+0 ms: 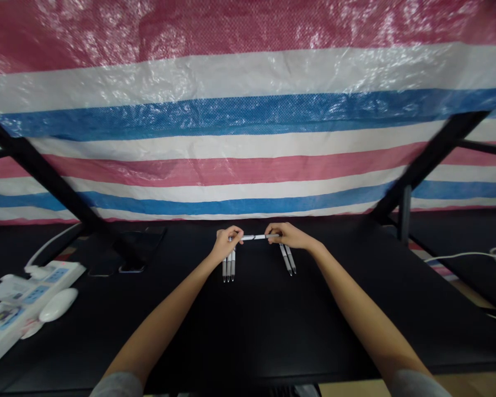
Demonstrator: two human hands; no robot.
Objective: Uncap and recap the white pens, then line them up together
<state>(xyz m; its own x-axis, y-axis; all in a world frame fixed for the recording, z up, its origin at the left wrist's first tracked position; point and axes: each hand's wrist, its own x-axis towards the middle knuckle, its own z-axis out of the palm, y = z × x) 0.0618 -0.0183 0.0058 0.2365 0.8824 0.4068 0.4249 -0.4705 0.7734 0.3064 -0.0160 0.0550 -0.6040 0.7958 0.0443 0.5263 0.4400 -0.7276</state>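
Observation:
A white and grey pen point(254, 237) lies level between my two hands, near the far part of the black table. The fingers of my left hand point(227, 242) pinch its left end. At its other end, the grey part sits in the closed fingers of my right hand point(288, 235). Below my left hand rest 3 pens point(228, 267) side by side, their tips toward me and their upper ends partly hidden by the hand. Two more pens point(288, 260) lie slanted just under my right hand, tops partly covered.
A white power strip point(28, 303) with plugs and a white computer mouse point(58, 305) are at the left on the black table point(248, 331). Dark metal legs point(70, 193) stand on both sides. A striped plastic sheet point(240, 165) hangs behind. White cables point(458, 256) run at the right.

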